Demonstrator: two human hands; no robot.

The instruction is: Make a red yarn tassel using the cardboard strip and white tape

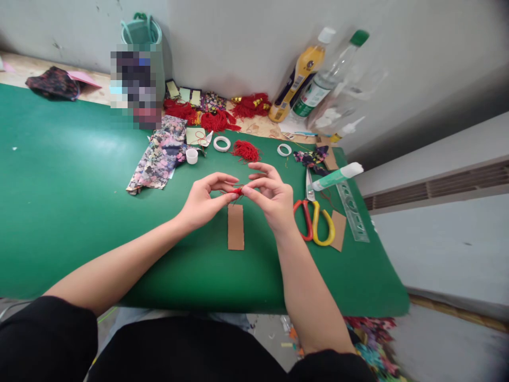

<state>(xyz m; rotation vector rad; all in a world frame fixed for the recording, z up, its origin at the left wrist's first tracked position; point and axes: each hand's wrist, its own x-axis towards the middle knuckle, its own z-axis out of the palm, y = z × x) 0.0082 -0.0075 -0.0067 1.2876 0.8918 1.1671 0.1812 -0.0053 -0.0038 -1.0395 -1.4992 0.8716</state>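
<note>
Between the fingertips of both hands is a small bundle of red thread (pixel 238 191), with thin dark strands sticking out at its sides. My left hand (pixel 210 197) pinches its left end between thumb and forefinger. From the other side, my right hand (pixel 270 195) pinches the right end, its other fingers raised and curved. Fingers cover much of the bundle. Just below the hands a brown cardboard strip (pixel 236 228) lies flat on the green table. Beyond them rests a pile of red thread (pixel 246 151), with rolls of white tape (pixel 221 143) near it.
Scissors with red and yellow handles (pixel 314 217) lie right of my right hand, by a glue tube (pixel 338 176), a clear ruler (pixel 353 212) and cardboard (pixel 338 231). Floral fabric (pixel 159 154) and a white cap (pixel 191 156) are at left. Bottles (pixel 300 74) stand against the wall.
</note>
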